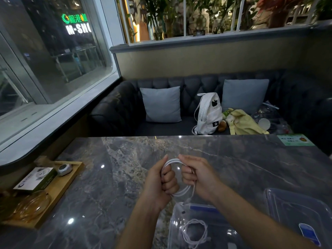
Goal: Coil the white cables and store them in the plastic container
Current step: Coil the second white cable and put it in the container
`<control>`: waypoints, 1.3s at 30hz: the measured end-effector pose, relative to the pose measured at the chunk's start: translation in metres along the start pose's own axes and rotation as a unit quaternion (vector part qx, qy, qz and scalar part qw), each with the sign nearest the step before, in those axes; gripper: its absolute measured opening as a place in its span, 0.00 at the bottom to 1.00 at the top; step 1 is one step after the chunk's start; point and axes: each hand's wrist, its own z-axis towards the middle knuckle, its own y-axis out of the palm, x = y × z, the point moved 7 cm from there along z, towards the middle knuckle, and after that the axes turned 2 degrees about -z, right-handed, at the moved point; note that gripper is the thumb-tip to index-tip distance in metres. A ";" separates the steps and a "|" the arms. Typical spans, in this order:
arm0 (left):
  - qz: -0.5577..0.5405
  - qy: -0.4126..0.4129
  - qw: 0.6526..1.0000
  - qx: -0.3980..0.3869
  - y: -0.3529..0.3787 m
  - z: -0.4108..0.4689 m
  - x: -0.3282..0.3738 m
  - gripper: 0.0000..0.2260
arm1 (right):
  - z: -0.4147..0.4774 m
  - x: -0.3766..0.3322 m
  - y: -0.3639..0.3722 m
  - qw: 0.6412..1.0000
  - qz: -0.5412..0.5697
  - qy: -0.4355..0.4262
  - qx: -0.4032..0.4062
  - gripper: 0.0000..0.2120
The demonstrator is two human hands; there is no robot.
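Observation:
Above the grey marble table [125, 177] my two hands hold one white cable [185, 192] wound into a loop. My left hand [162, 182] is a fist around the loop's left side. My right hand [196, 174] pinches the loop's top and right side, and a loose end hangs from it toward the clear plastic container [175, 218]. The container stands open near the table's front edge, under my right forearm. Inside it lies a second coiled white cable [195, 232].
The container's clear lid [294, 209] lies at the right front. A wooden tray [59, 187] with a box, a small grey device and an amber glass dish sits at the left. Across the table stands a dark sofa with cushions, a white backpack [208, 114] and a yellow bag.

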 end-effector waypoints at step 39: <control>0.145 -0.010 0.982 0.117 -0.016 0.009 -0.016 0.23 | -0.031 -0.037 -0.016 0.901 -0.396 -0.178 0.014 0.13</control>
